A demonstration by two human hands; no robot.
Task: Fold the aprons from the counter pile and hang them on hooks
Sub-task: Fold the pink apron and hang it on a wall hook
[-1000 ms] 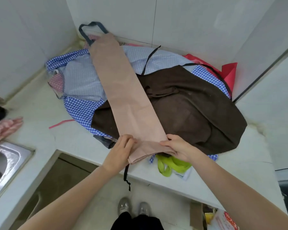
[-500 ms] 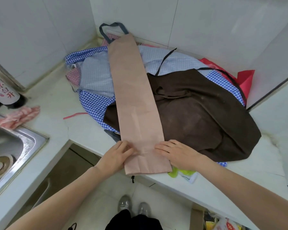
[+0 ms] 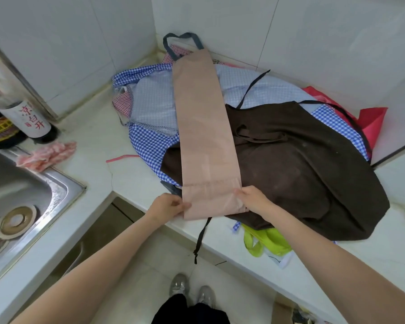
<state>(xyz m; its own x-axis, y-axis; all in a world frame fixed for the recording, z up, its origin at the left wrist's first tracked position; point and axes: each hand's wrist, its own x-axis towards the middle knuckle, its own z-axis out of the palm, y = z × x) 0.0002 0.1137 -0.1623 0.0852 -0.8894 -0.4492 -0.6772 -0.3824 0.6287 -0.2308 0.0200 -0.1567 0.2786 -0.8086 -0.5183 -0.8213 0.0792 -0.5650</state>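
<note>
Item 1, far left: stainless steel sink (image 3: 21, 183) set into the white stone table (image 3: 91, 146); two labelled bottles (image 3: 21, 120) behind it; crumpled pink-and-white cloth (image 3: 47, 155) at its rim. Not part of the job.

Item 2: my left hand (image 3: 166, 205), fingers pinching the near left corner of the long folded tan fabric apron (image 3: 206, 136).

Item 3: the tan apron itself. Folded lengthwise into a narrow strip, it lies on top of the pile and runs from the table's front edge back to the tiled corner, where a dark blue neck loop (image 3: 182, 43) shows at its far end. Surface flat, faint crosswise creases near my hands, a stitched hem line just beyond them. A thin black tie strap (image 3: 201, 239) hangs over the table edge below it.

Item 4: my right hand (image 3: 253, 199), fingers gripping the near right corner of the same strip.

Item 5, right: dark brown cloth apron (image 3: 302, 171), spread loose; blue-and-white gingham aprons (image 3: 150, 146) beneath; red fabric (image 3: 372, 120) against the wall; lime-green fabric (image 3: 267, 239) poking out at the front.

Risk, in my judgement: the strip rests on uneven, loose cloth, so bringing this end over may skew the fold or drag the brown apron along. The hanging strap could snag or pull the layers open.
</note>
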